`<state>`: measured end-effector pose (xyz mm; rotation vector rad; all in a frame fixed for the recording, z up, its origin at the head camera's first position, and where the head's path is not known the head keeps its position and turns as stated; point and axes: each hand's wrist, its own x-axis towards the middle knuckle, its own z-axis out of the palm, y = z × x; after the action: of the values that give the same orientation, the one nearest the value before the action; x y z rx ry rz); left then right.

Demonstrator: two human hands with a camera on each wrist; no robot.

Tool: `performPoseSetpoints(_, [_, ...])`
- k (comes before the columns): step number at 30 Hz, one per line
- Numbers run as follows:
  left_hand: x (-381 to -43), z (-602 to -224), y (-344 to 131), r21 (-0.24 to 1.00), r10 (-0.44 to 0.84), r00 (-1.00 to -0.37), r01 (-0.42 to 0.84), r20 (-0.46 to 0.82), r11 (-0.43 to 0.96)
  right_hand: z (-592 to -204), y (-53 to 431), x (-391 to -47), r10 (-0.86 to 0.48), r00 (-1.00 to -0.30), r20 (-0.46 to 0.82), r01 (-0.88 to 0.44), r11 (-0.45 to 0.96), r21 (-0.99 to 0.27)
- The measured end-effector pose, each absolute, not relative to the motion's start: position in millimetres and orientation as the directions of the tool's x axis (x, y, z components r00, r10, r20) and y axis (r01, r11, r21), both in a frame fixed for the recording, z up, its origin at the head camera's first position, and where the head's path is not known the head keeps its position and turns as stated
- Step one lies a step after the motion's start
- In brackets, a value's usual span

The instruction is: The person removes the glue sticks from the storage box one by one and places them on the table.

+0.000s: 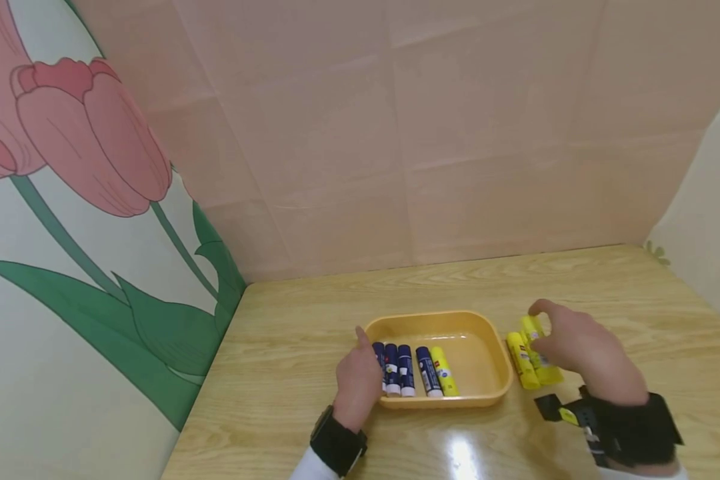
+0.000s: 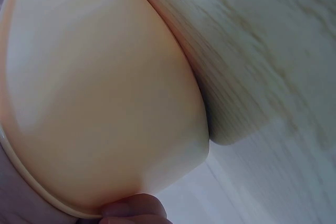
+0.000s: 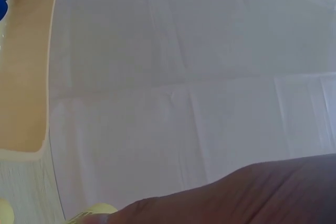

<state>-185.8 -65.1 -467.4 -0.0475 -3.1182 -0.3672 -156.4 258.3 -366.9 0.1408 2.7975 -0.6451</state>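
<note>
A yellow-orange plastic tray (image 1: 477,363) sits on the table, and its outer wall fills much of the left wrist view. My left hand (image 1: 358,380) grips the tray's left rim; in the left wrist view its fingertips (image 2: 137,206) lie against the wall. Inside the tray several dark blue glue sticks (image 1: 406,370) lie side by side, beside one yellow glue stick (image 1: 443,372). Right of the tray, my right hand (image 1: 585,347) holds a yellow glue stick (image 1: 548,373) between thumb and finger. Another yellow glue stick (image 1: 522,360) lies alongside it on the table.
The light wood table (image 1: 276,373) extends around the tray. Pinkish sheeting (image 1: 396,167) covers the wall behind, and a tulip-printed wall (image 1: 96,233) stands at the left. Both wrists wear black straps (image 1: 627,427).
</note>
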Motion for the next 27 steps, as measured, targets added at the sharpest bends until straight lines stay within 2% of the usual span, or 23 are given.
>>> performPoseSetpoints(27, [-187, -471, -66, 0.244, 0.035, -0.999, 0.037, 0.016, 0.969, -378, 277, -164, 0.056, -0.951, -0.304, 0.185, 0.891, -0.414])
